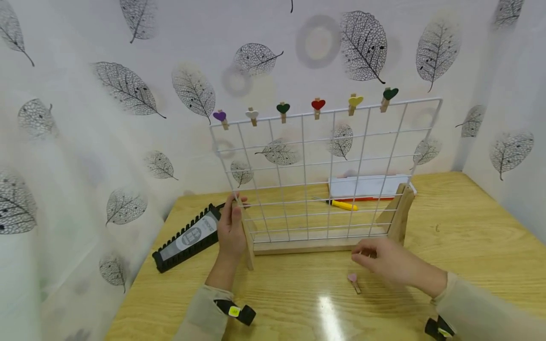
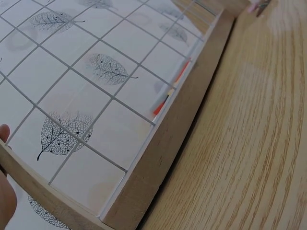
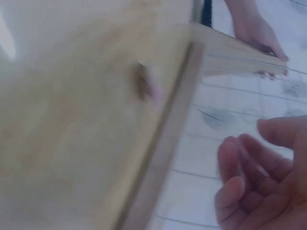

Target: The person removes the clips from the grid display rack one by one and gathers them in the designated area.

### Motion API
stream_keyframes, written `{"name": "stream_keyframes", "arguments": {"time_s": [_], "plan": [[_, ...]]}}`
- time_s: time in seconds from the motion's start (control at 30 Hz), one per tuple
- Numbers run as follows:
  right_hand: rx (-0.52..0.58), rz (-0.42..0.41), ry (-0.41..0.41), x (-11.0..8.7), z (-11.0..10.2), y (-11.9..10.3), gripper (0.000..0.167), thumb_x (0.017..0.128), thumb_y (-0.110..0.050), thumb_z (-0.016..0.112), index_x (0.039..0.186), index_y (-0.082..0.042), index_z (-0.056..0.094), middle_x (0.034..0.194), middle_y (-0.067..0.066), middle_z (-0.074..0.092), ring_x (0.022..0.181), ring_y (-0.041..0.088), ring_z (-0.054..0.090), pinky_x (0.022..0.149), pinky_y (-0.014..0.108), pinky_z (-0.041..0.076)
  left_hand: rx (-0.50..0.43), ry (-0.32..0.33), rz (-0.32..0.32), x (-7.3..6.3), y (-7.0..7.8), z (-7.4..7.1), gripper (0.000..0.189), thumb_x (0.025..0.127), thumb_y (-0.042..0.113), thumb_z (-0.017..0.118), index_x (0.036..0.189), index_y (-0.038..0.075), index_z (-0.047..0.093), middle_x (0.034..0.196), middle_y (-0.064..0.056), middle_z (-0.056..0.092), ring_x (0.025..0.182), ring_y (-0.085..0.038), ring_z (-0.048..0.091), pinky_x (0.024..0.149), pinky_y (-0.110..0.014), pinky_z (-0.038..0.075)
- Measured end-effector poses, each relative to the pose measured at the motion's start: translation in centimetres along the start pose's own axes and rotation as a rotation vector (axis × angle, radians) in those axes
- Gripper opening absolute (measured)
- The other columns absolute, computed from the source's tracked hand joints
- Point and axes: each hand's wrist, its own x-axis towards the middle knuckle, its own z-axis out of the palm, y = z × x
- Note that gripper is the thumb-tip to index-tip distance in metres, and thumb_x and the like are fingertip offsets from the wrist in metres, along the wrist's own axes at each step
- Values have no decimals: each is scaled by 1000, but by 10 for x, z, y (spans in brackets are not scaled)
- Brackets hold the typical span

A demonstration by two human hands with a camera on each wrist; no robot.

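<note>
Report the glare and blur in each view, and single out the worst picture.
Head: mostly sharp, with a white glare streak on the tabletop; left wrist: fairly clear, wood grain readable; right wrist: worst, hazy, the pink clothespin smeared, the right hand better defined, glare near the left edge.

The person's hands (image 1: 232, 233) are bare, below pale beige sleeves (image 1: 202, 308) and black wrist devices (image 1: 247, 315) with yellow labels (image 1: 234, 311).
</note>
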Motion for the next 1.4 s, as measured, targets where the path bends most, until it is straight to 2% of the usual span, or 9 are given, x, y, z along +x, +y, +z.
{"name": "stream_keyframes", "arguments": {"time_s": [0.1,0.2,0.3,0.43,0.57,0.8,0.97,1.27,1.4], "plan": [[-91,-178,164,3,-20,-14,7,98,-19,69,101,-17,75,82,-15,64,65,0,50,54,21,47,6,8,4,0,0,-1,39,111,16,39,143,-2,50,122,12,62,107,-14,65,99,-27,51],[-187,-403,355,6,-42,-24,15,91,-9,75,98,-22,75,83,-20,64,65,-3,51,55,17,45,-1,8,13,0,0,-1,43,111,20,40,142,-7,48,122,8,64,108,-12,65,99,-27,51],[-247,-625,514,11,-63,-31,4,96,-18,72,97,-16,76,86,-11,69,72,-2,55,57,14,46,-7,1,19,1,0,-1,43,111,19,40,142,-8,47,123,7,64,108,-12,64,100,-28,50],[-251,-813,725,19,-86,-50,45,101,-41,61,89,0,75,84,11,72,85,-2,60,73,11,49,-1,-7,6,0,1,-1,38,111,15,40,144,-1,49,123,10,63,109,-16,64,100,-29,50],[-159,-898,931,26,-105,-79,54,97,-43,67,83,9,73,77,21,69,87,-1,63,85,11,48,16,-6,-3,0,1,-1,37,110,9,38,145,3,51,123,11,63,109,-22,64,100,-30,50],[-116,-855,1197,41,-133,-111,34,90,-26,74,92,9,75,90,24,72,89,18,70,90,17,51,11,4,-24,1,1,-2,37,110,8,39,144,-2,50,121,13,63,108,-16,65,101,-26,49],[-223,-759,1160,50,-148,-120,39,90,-27,67,109,7,73,106,26,71,98,41,65,98,23,48,13,3,-31,1,2,-2,37,110,10,39,142,-6,49,121,14,63,108,-17,65,101,-27,49],[-304,-650,975,60,-166,-123,31,93,-3,62,121,6,70,101,20,73,99,-14,55,84,8,42,36,-9,-23,2,3,-2,36,110,6,39,142,-2,51,122,11,63,110,-27,64,100,-24,48],[-261,-482,921,57,-172,-127,31,96,-5,62,125,-2,71,100,-13,70,95,-15,56,67,12,35,31,-5,-24,1,2,-2,36,110,8,39,142,-2,51,121,11,63,109,-20,65,100,-26,49]]}}
